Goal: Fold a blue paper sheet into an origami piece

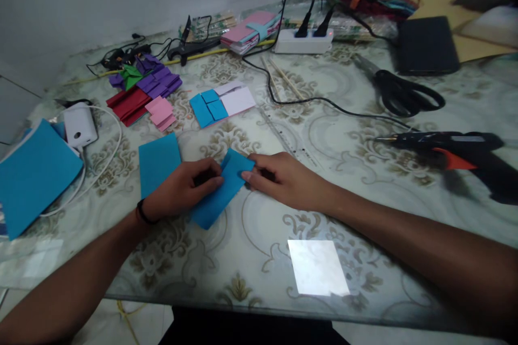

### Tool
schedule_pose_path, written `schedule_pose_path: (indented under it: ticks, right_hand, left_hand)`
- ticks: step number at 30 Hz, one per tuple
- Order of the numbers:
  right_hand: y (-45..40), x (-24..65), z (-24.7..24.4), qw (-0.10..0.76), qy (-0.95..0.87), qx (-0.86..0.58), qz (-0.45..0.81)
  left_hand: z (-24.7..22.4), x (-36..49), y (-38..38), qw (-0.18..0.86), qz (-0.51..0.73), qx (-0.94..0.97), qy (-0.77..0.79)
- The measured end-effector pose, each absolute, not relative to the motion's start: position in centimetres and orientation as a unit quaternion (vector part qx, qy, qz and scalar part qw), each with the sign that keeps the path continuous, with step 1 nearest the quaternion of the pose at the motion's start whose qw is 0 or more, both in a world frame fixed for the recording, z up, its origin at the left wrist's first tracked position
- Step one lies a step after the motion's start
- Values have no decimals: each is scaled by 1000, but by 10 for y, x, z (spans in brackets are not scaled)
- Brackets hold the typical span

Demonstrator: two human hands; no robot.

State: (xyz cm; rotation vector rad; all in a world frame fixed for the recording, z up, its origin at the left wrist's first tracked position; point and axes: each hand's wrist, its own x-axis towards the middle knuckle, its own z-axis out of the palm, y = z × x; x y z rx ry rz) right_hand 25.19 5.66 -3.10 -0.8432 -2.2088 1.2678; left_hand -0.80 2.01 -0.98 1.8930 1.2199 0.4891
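Blue strip [224, 194] was in both hands, between the desk's [182, 275] middle and near edge. Left hand [182, 186] pinched its left side, thumb on top; right hand [279, 178] pinched its right corner, thumb against fingers. Progress: strip looked only just begun, a flap seemingly turned at the upper end, most of it flat. Blue sheet [157, 164], partly behind the left hand, was flat, no folds visible. Bigger blue sheets [40, 172] at the desk's left edge looked unworked too.

Already folded, toward the far left corner: red piece [128, 104], pink piece [162, 113], purple pieces [159, 82]. Card [238, 99], mid-desk toward the far edge, carried a folded blue piece [212, 108] on its left half; right half white. Glue gun [449, 141] by the right edge and scissors [388, 86] beyond it, both unheld.
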Motion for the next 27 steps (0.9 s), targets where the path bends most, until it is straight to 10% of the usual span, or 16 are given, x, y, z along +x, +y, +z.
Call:
schedule_pose_path:
  ticks: [27]
  right_hand:
    - [57, 254, -31, 238, -797, -298, 469]
  left_hand:
    - [-6, -5, 21, 401, 191, 750, 490]
